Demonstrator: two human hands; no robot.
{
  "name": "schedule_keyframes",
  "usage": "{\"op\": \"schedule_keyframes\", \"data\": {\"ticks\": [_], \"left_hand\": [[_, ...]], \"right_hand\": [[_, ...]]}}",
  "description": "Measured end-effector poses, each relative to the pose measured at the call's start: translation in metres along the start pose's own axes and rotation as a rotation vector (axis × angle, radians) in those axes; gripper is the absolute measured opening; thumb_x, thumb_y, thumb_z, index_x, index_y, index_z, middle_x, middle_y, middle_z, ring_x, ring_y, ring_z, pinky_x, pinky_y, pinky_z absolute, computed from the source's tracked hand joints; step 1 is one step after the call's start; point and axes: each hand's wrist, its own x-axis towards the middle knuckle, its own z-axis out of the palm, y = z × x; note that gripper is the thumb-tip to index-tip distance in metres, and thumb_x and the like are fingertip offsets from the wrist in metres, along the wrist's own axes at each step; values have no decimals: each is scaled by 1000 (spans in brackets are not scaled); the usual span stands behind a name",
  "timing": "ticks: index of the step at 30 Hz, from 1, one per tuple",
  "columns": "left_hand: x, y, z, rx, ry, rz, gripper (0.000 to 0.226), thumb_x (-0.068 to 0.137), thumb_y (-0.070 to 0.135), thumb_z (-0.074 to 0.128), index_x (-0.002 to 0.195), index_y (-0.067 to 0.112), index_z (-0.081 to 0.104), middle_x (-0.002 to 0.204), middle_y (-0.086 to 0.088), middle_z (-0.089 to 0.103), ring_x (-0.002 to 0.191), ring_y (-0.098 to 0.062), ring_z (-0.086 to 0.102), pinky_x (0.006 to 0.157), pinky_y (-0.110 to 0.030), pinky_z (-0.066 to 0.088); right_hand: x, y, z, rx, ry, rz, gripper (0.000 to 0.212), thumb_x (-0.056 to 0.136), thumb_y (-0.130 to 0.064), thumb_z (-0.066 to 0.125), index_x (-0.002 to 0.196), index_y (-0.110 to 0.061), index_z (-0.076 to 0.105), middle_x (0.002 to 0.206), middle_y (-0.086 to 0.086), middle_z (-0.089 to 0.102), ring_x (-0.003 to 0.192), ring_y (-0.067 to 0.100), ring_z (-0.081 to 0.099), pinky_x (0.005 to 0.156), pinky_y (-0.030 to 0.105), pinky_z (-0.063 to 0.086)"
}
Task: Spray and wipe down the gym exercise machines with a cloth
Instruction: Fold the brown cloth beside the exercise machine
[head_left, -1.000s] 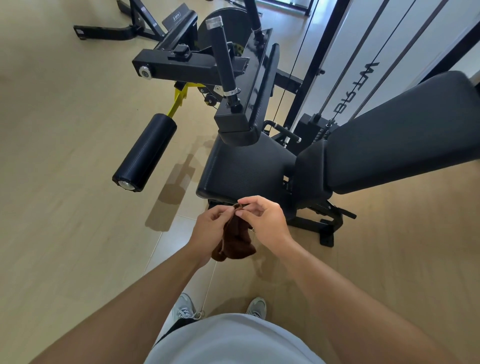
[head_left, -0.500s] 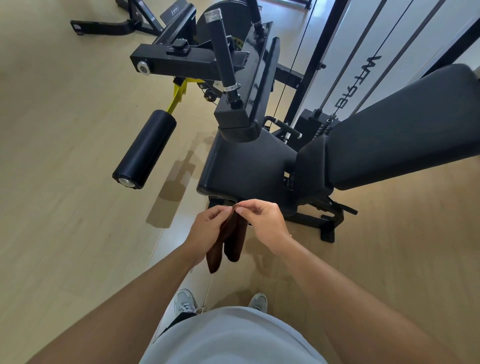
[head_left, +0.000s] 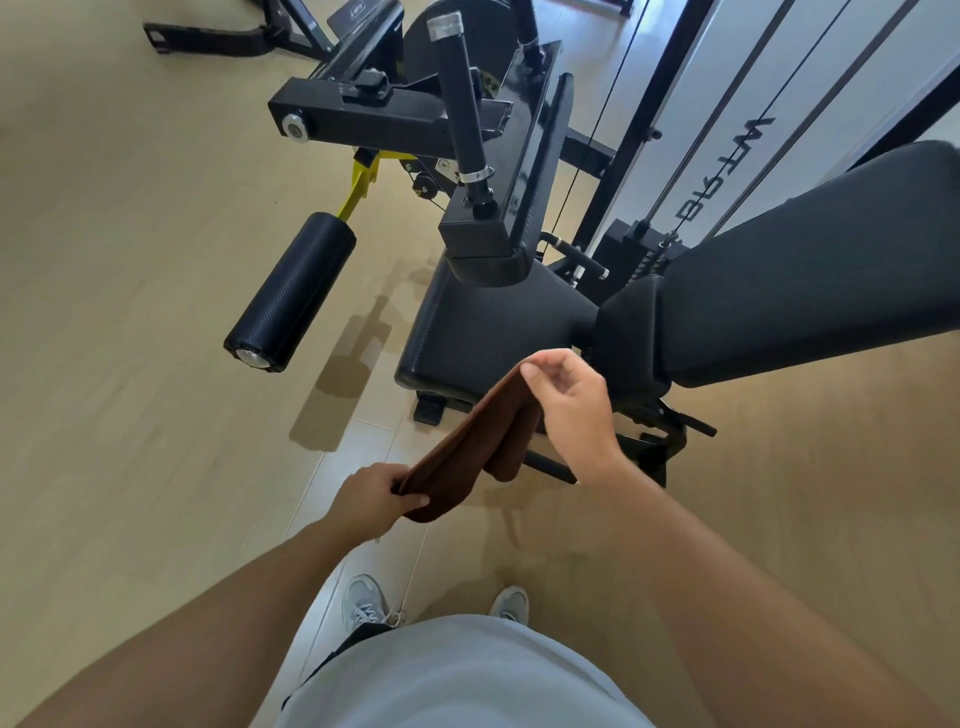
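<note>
Both grips pinch cloth (head_left: 467, 447) | hands now apart (cloth stretched) | left hand (head_left: 371, 501) lowered

I am looking down on a pale beige wood-look plank floor (head_left: 130, 312) that fills most of my view, with a strip of lighter, cream-coloured square tiles (head_left: 358, 467) running through the middle of it. Soft daylight comes in from somewhere on my right, throwing dull brown shadows (head_left: 343, 384) leftward across the planks. Along the upper right stands a flat white panel (head_left: 737, 104) bearing dark lettering, framed by a black upright post (head_left: 641, 135). At the top left corner, a black metal floor frame (head_left: 218, 39) lies on the planks.
</note>
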Motion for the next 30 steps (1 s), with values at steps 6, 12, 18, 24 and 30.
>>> {"op": "schedule_keyframes", "data": {"ticks": [6,12,18,24,30], "left_hand": [[-4,-10,-10,-365,60,-33,15,83,27,85,83,15,76,73,-2,69,72,-15,64,66,-23,48],[1,1,-19,-821,123,-180,25,95,29,72,103,7,79,99,-8,78,101,-25,72,97,-39,58],[11,25,-15,-815,301,-241,25,98,33,68,97,11,79,94,-6,78,98,-24,73,95,-41,60],[11,72,4,-932,260,-241,19,102,27,63,99,10,73,104,-12,73,99,-28,72,82,-44,65],[13,94,13,-1000,224,-274,11,101,17,64,103,9,71,105,-13,75,101,-30,73,91,-46,62]], "right_hand": [[21,22,-24,-48,189,226,7,102,-26,66,105,-22,71,99,-2,73,96,9,67,80,23,55],[28,45,-34,-29,255,397,9,102,-28,66,106,-21,70,100,-3,71,97,11,66,74,24,53],[23,63,-20,36,280,478,7,101,-27,67,104,-21,70,104,1,74,102,19,70,93,41,60],[-1,56,21,42,181,426,1,99,-28,70,99,-26,69,95,-3,75,93,15,72,86,39,63],[-31,48,52,-8,-47,275,11,99,-22,70,92,-30,68,88,-5,76,84,14,76,74,37,66]]}}
